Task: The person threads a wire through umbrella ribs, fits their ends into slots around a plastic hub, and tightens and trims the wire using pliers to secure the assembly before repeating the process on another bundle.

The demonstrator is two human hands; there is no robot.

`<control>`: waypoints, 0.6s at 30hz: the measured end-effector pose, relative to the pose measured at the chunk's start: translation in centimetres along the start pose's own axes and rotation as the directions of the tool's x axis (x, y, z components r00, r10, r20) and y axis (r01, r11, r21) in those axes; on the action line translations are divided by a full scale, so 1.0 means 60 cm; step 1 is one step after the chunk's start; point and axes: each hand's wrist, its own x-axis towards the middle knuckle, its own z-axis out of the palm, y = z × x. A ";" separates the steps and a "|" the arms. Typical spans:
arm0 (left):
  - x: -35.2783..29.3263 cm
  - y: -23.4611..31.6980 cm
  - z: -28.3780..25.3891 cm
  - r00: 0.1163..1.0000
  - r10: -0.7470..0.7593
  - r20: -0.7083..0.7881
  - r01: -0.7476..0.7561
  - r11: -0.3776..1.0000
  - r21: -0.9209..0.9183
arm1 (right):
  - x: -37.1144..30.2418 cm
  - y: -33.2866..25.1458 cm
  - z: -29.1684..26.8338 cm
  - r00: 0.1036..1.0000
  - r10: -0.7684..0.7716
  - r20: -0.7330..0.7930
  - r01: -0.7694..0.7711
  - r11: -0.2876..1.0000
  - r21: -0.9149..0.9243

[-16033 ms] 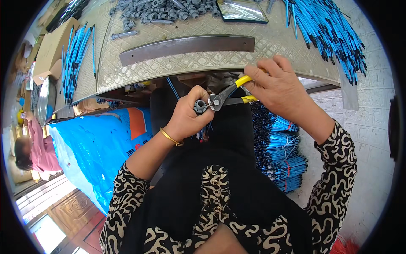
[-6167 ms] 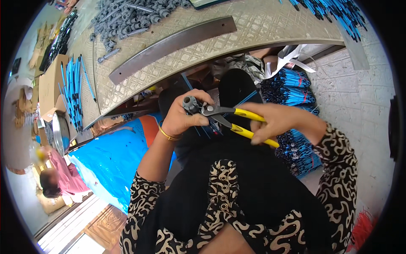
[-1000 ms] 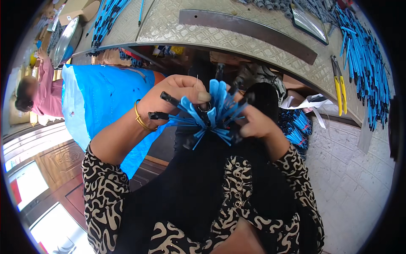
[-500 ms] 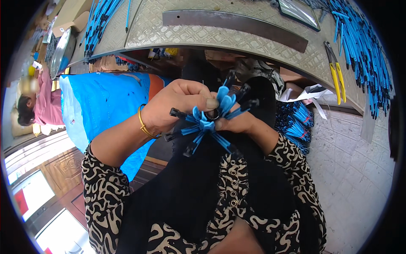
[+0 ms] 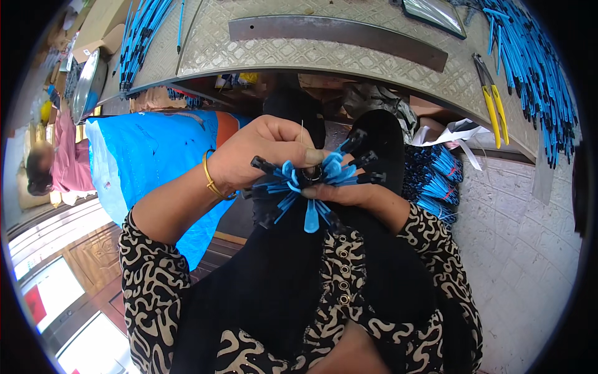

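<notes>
Over my lap I hold a hub with blue arms [image 5: 333, 169] radiating from a dark centre, the arms ending in black tips; its exact kind I cannot make out. My left hand [image 5: 258, 149], with a gold bangle on its wrist, pinches at the dark centre from above. Out of that grip a thin wire or needle [image 5: 303, 132] sticks up. From the other side my right hand [image 5: 349, 194] grips the hub, its thumb against the centre and its other fingers mostly hidden behind the arms. One broad blue blade points down toward my chest.
A patterned worktable [image 5: 205, 53] curves ahead, bearing a metal strip [image 5: 339, 37], yellow-handled pliers [image 5: 494, 112] and piles of blue black-tipped rods [image 5: 529, 68]. A big blue bag [image 5: 156, 143] stands left. Bundled rods [image 5: 439, 181] lie low right. Another person [image 5: 68, 153] sits far left.
The hub has turned between my hands, so its arms sit differently and a broad blade now points down. My right thumb has shifted slightly left along the centre.
</notes>
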 end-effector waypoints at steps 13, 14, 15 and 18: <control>0.011 -0.015 -0.013 0.905 0.056 0.423 0.002 0.991 -0.136 | -0.013 -0.016 -0.014 0.982 -0.126 0.142 0.116 0.991 0.072; 0.015 -0.023 -0.015 0.890 0.111 0.442 -0.046 0.987 -0.155 | -0.013 -0.016 -0.014 0.982 -0.118 0.147 0.108 0.991 0.074; 0.017 -0.029 -0.017 0.873 0.165 0.459 -0.093 0.980 -0.176 | -0.013 -0.015 -0.013 0.982 -0.109 0.152 0.098 0.992 0.076; 0.024 -0.033 -0.017 0.838 0.212 0.503 -0.190 0.977 -0.094 | -0.017 -0.006 -0.010 0.992 -0.068 0.108 0.054 0.990 0.128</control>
